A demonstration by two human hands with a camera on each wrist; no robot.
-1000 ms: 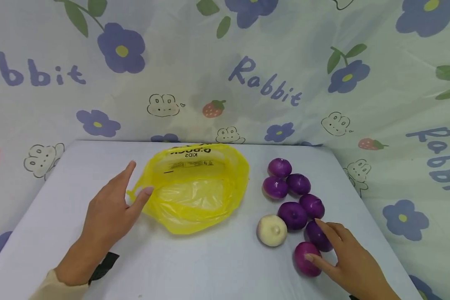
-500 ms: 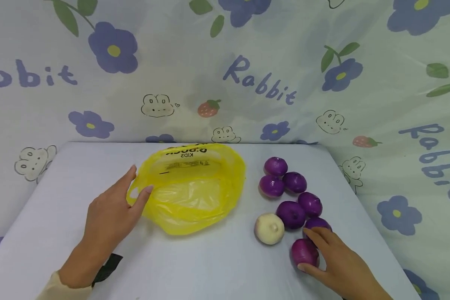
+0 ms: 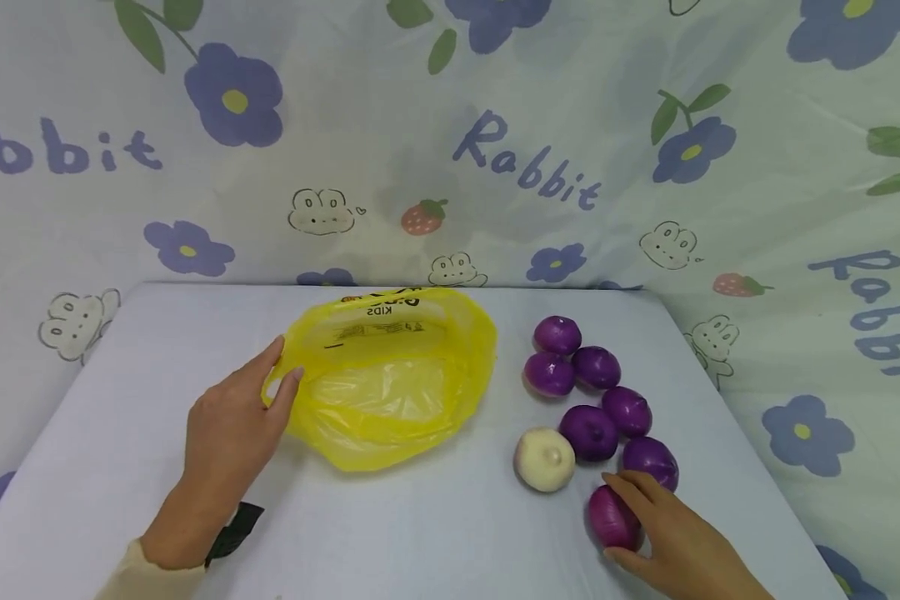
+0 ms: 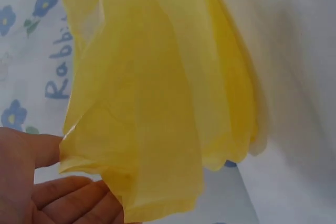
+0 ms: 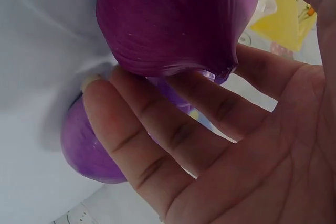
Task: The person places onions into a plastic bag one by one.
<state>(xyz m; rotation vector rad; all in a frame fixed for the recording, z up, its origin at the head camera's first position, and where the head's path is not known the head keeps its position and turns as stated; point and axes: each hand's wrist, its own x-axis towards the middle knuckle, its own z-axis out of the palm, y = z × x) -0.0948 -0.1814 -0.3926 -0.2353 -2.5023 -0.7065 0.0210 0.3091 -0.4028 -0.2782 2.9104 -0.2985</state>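
Your right hand (image 3: 682, 542) cups the nearest purple onion (image 3: 612, 518) with loosely curved fingers, at the near right of the pale table (image 3: 420, 533); its long axis runs toward and away from you. Your left hand (image 3: 232, 425) pinches the yellow bag (image 3: 390, 375) by its left rim, mouth gaping upward. Flowered "Rabbit" cloth (image 3: 525, 167) hangs behind and beside the table.

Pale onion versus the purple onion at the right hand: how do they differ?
The pale onion is cream-white; the purple onion is deep reddish purple. The pale onion lies free on the table, untouched, while the purple onion is cupped by the fingers of the right hand. The pale onion sits left of the purple cluster, the purple onion nearest the table's front edge. Both are round, of similar size, outside the yellow bag.
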